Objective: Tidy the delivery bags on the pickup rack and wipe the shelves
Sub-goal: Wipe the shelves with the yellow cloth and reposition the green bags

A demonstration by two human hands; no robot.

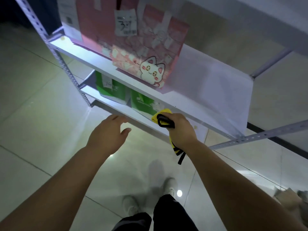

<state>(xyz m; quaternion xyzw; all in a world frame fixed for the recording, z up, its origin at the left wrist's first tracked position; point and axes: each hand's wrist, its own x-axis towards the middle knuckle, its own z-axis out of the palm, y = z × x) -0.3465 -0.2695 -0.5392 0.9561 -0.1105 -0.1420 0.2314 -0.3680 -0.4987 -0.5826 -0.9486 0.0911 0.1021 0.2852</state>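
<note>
A pink delivery bag (143,52) with a cartoon cat and a paper slip stands on the white middle shelf (213,90) of the metal rack. Two green bags (115,92) stand on the lower shelf (116,110). My right hand (180,129) is closed around a yellow cloth with black trim (162,120), held at the front edge of the lower shelf beside the right green bag. My left hand (108,132) hovers just in front of that shelf's edge with fingers spread, holding nothing.
A white box or bag (69,17) stands behind the pink bag at the shelf's left end. Perforated grey rack posts (66,64) frame the shelves. My feet (150,200) stand on glossy floor tiles. A cardboard item (290,197) lies on the floor at right.
</note>
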